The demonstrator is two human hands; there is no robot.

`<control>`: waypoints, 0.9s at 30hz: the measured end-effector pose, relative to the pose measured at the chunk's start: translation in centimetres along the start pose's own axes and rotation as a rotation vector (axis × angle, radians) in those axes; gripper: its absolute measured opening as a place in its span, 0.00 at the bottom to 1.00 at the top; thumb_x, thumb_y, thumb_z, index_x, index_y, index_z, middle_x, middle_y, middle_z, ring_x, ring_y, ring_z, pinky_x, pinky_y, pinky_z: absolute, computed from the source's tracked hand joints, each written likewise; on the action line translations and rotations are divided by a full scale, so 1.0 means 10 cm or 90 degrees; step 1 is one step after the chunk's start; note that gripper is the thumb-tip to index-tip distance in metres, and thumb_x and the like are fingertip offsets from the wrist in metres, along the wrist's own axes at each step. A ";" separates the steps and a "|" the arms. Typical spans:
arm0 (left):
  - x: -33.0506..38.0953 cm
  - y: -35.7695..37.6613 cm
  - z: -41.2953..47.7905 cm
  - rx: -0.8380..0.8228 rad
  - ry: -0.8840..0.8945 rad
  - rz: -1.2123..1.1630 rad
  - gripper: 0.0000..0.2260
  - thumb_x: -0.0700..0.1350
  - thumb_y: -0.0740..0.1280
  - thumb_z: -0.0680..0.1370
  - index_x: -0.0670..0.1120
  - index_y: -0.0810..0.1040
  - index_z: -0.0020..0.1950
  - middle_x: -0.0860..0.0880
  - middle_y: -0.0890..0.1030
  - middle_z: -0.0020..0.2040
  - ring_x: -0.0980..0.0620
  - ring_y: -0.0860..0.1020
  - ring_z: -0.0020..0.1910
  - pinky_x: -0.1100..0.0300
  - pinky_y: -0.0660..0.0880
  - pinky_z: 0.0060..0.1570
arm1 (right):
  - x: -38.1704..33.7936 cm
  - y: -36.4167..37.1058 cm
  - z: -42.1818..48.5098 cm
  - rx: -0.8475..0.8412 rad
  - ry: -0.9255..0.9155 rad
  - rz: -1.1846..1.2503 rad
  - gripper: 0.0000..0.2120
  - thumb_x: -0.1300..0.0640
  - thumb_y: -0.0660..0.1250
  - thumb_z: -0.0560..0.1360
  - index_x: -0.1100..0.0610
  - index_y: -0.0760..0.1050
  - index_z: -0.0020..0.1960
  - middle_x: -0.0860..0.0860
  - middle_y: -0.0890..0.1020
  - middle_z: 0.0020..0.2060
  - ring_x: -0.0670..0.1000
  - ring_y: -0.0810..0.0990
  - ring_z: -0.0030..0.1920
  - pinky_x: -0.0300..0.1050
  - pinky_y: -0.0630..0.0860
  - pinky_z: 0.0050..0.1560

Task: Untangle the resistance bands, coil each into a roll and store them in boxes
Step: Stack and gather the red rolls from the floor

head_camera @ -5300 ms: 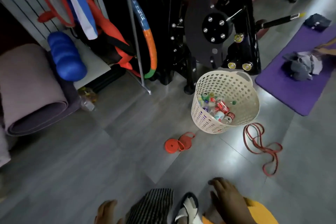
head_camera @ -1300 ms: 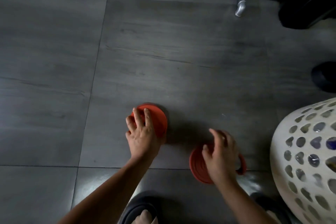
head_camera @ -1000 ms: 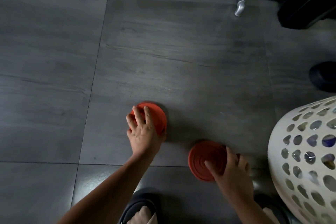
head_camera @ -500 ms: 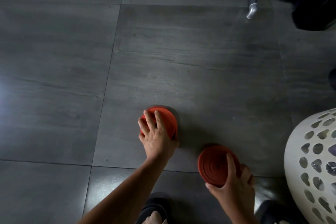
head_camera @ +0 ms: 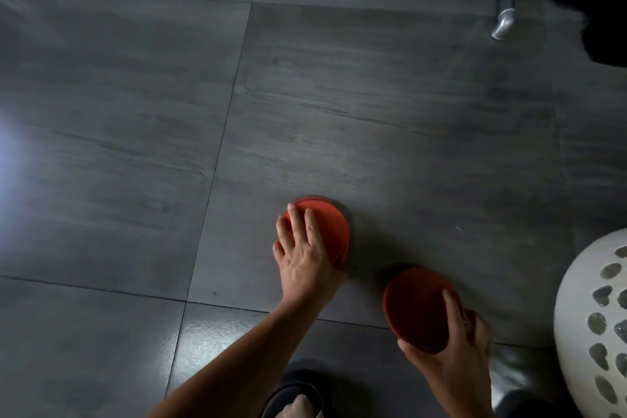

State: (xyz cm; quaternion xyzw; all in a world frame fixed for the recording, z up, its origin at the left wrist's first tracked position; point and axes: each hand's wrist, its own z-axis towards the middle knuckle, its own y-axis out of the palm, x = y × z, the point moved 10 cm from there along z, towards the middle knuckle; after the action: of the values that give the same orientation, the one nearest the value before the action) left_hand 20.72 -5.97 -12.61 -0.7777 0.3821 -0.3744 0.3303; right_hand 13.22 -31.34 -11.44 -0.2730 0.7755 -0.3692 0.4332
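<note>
Two orange resistance bands, each wound into a flat roll, are low in the head view on the dark tiled floor. My left hand [head_camera: 303,256] lies over the left roll [head_camera: 330,231], fingers spread on its top and thumb at its near edge. My right hand [head_camera: 454,346] grips the right roll [head_camera: 415,307], tilted up on its edge, with my thumb below it and a finger across its face. No box is in view.
A white perforated basket [head_camera: 576,316] stands at the right edge, close to my right hand. A metal bar end [head_camera: 504,25] and black gym equipment [head_camera: 597,3] fill the top right corner. My sandalled foot [head_camera: 298,397] is at the bottom.
My right hand has taken the right roll off the floor and tipped it up on edge, drawing it slightly toward me. My left hand has stayed on the left roll.
</note>
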 end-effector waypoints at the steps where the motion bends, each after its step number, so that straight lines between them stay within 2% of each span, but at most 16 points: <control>1: 0.01 0.00 0.00 0.000 0.004 0.005 0.49 0.57 0.70 0.68 0.45 0.39 0.75 0.42 0.35 0.75 0.39 0.39 0.74 0.44 0.48 0.71 | -0.02 0.01 0.01 -0.004 -0.005 -0.025 0.48 0.35 0.64 0.44 0.41 0.59 0.64 0.61 0.69 0.59 0.56 0.63 0.57 0.59 0.71 0.56; 4: 0.02 0.03 0.01 -0.016 0.007 0.024 0.49 0.57 0.70 0.69 0.45 0.40 0.75 0.41 0.34 0.75 0.38 0.37 0.74 0.43 0.48 0.71 | -0.10 0.12 0.06 -0.046 -0.016 -0.136 0.57 0.42 0.79 0.38 0.48 0.60 0.63 0.65 0.72 0.55 0.64 0.71 0.54 0.62 0.73 0.48; 6: 0.02 0.05 0.02 -0.026 0.002 0.030 0.49 0.56 0.70 0.69 0.45 0.39 0.75 0.40 0.33 0.74 0.37 0.36 0.73 0.43 0.48 0.71 | -0.12 0.22 0.10 -0.097 -0.027 -0.212 0.59 0.44 0.81 0.33 0.55 0.63 0.61 0.67 0.73 0.53 0.68 0.75 0.49 0.62 0.73 0.42; 8: 0.02 0.04 0.02 -0.026 0.004 0.034 0.48 0.56 0.70 0.69 0.44 0.40 0.75 0.40 0.34 0.74 0.37 0.37 0.73 0.43 0.48 0.71 | -0.19 0.22 0.14 -0.107 -0.070 -0.269 0.61 0.42 0.80 0.31 0.57 0.64 0.62 0.68 0.74 0.53 0.67 0.76 0.47 0.60 0.75 0.39; 9: 0.01 0.04 0.01 -0.025 0.006 0.035 0.48 0.56 0.70 0.69 0.44 0.40 0.75 0.40 0.34 0.75 0.37 0.37 0.74 0.44 0.48 0.71 | -0.23 0.21 0.16 -0.120 -0.084 -0.292 0.63 0.40 0.80 0.34 0.53 0.62 0.66 0.67 0.73 0.54 0.66 0.76 0.48 0.58 0.76 0.39; 10: 0.01 0.03 0.01 -0.025 0.009 0.036 0.48 0.56 0.70 0.69 0.44 0.40 0.75 0.40 0.34 0.75 0.37 0.37 0.74 0.44 0.48 0.71 | -0.26 0.20 0.16 -0.138 -0.086 -0.327 0.65 0.38 0.79 0.40 0.47 0.53 0.72 0.64 0.70 0.58 0.64 0.74 0.52 0.55 0.76 0.42; 11: 0.01 0.03 0.01 -0.026 0.012 0.036 0.49 0.56 0.70 0.69 0.44 0.39 0.75 0.40 0.34 0.74 0.37 0.37 0.74 0.44 0.48 0.71 | -0.27 0.20 0.16 -0.161 -0.084 -0.356 0.65 0.35 0.77 0.47 0.42 0.40 0.73 0.61 0.64 0.62 0.61 0.71 0.58 0.52 0.75 0.48; 12: 0.02 0.04 0.01 -0.027 0.012 0.034 0.49 0.56 0.70 0.69 0.44 0.39 0.75 0.40 0.33 0.74 0.37 0.36 0.73 0.44 0.47 0.72 | -0.28 0.20 0.16 -0.168 -0.083 -0.359 0.63 0.34 0.74 0.54 0.41 0.31 0.70 0.58 0.58 0.65 0.58 0.66 0.61 0.50 0.73 0.53; 13: 0.02 0.04 0.00 -0.028 0.011 0.031 0.49 0.57 0.70 0.69 0.44 0.38 0.75 0.40 0.33 0.74 0.37 0.36 0.73 0.44 0.47 0.72 | -0.28 0.17 0.17 -0.154 -0.085 -0.339 0.61 0.35 0.73 0.57 0.41 0.28 0.69 0.57 0.55 0.65 0.57 0.64 0.62 0.48 0.72 0.56; 14: 0.02 0.04 0.00 -0.027 0.010 0.028 0.49 0.57 0.70 0.69 0.44 0.38 0.75 0.40 0.33 0.74 0.37 0.36 0.73 0.44 0.47 0.72 | -0.28 0.16 0.17 -0.149 -0.083 -0.327 0.59 0.36 0.73 0.58 0.41 0.30 0.70 0.57 0.54 0.66 0.58 0.63 0.62 0.48 0.71 0.58; 16: 0.02 0.05 0.00 -0.028 0.014 0.028 0.49 0.57 0.69 0.69 0.44 0.37 0.75 0.40 0.32 0.74 0.38 0.35 0.73 0.44 0.46 0.72 | -0.28 0.16 0.17 -0.145 -0.078 -0.324 0.58 0.38 0.76 0.55 0.41 0.41 0.73 0.58 0.57 0.65 0.61 0.64 0.60 0.51 0.72 0.56; 18: 0.01 0.06 -0.01 -0.029 0.019 0.033 0.50 0.56 0.70 0.69 0.44 0.37 0.75 0.40 0.32 0.74 0.38 0.34 0.73 0.44 0.46 0.72 | -0.23 0.15 0.16 -0.112 -0.078 -0.277 0.59 0.42 0.80 0.46 0.43 0.56 0.72 0.60 0.64 0.59 0.65 0.69 0.54 0.55 0.77 0.46; 19: 0.00 0.06 -0.01 -0.028 0.023 0.037 0.50 0.56 0.70 0.69 0.45 0.37 0.75 0.40 0.32 0.74 0.38 0.34 0.73 0.44 0.46 0.72 | -0.19 0.16 0.15 -0.098 -0.082 -0.244 0.59 0.44 0.81 0.43 0.45 0.60 0.70 0.61 0.67 0.56 0.65 0.70 0.50 0.56 0.78 0.41; 21: -0.01 0.06 -0.02 -0.028 0.035 0.042 0.49 0.56 0.69 0.69 0.45 0.36 0.74 0.40 0.32 0.74 0.38 0.34 0.73 0.44 0.46 0.72 | -0.15 0.18 0.12 -0.092 -0.097 -0.211 0.58 0.46 0.81 0.41 0.46 0.60 0.68 0.61 0.68 0.53 0.65 0.71 0.48 0.56 0.78 0.37; 25: -0.08 0.02 -0.01 -0.014 0.083 0.051 0.45 0.57 0.66 0.72 0.48 0.38 0.75 0.42 0.34 0.75 0.40 0.38 0.74 0.46 0.50 0.71 | -0.20 0.15 0.12 -0.079 -0.105 -0.183 0.56 0.48 0.81 0.47 0.41 0.57 0.69 0.61 0.67 0.59 0.65 0.70 0.56 0.57 0.77 0.44; 27: -0.12 0.01 -0.01 -0.008 0.103 0.054 0.43 0.59 0.65 0.72 0.50 0.38 0.75 0.44 0.35 0.75 0.41 0.38 0.74 0.47 0.50 0.71 | -0.22 0.17 0.12 -0.070 -0.127 -0.215 0.57 0.45 0.81 0.43 0.44 0.60 0.69 0.64 0.69 0.59 0.67 0.72 0.53 0.59 0.76 0.45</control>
State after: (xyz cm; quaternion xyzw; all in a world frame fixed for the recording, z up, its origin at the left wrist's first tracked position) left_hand 20.09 -4.99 -13.01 -0.7302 0.4425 -0.4191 0.3087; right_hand 15.10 -29.11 -12.22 -0.4575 0.6909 -0.3651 0.4243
